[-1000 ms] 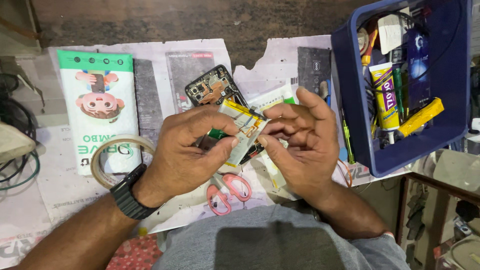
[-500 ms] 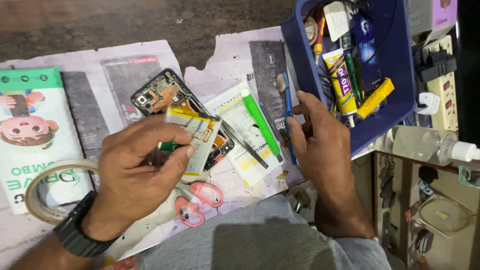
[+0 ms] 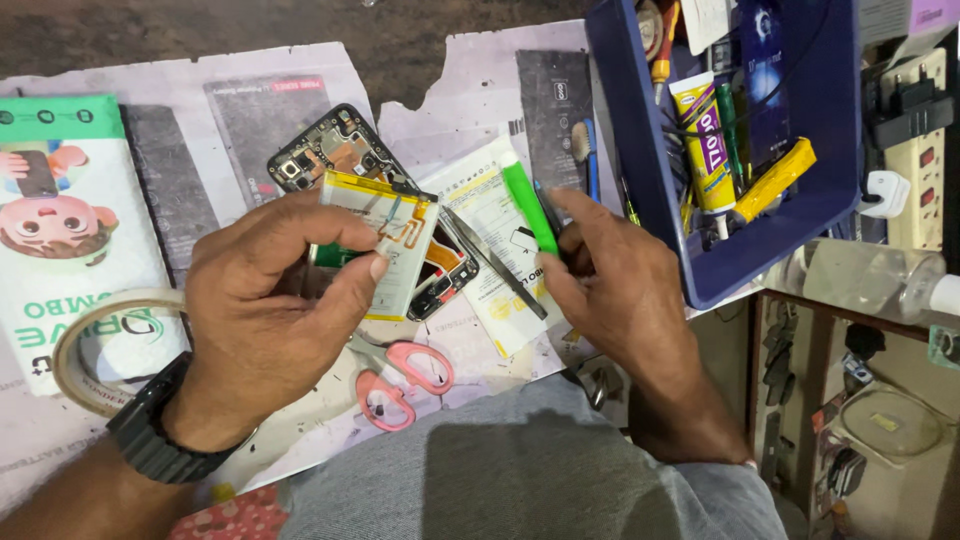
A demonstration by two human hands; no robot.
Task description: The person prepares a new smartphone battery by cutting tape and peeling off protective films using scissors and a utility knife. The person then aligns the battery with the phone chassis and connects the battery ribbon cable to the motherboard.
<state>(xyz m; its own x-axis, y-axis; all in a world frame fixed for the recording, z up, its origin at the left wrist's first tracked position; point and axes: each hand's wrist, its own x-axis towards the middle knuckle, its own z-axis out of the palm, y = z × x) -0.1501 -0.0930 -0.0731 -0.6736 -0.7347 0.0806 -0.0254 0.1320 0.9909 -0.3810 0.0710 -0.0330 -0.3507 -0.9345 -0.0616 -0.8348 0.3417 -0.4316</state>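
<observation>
**Bench inventory: opened phone, battery lifted clear**

Landmark: the opened phone (image 3: 345, 165), lying back-off on newspaper.

- Far left of the phone: a green and white printed packet (image 3: 70, 230); below it a roll of tape (image 3: 85, 345), partly under the wrist.
- Left hand (image 3: 270, 310), wearing a black watch (image 3: 150, 435): thumb and fingers clamped on the edges of a flat battery (image 3: 385, 240), held up over the phone's lower half, a green tab just behind it.
- Below the phone: pink-handled scissors (image 3: 400, 375), lying loose.
- Right of the phone: a white leaflet (image 3: 490, 215) with a dark thin tool across it. Right hand (image 3: 610, 290): fingertips curled at a green-handled tool (image 3: 528, 205); whether it is properly gripped cannot be told.
- Far right: blue bin (image 3: 640, 180) holding a glue tube (image 3: 700, 135), a yellow bar, screwdrivers and cables. Beyond it, a power strip (image 3: 915, 130) and a clear bottle (image 3: 860, 280).

Step judged: battery work, cell out of its bay. Next move would need the green tool firmly in the fingers, battery kept unbent.
</observation>
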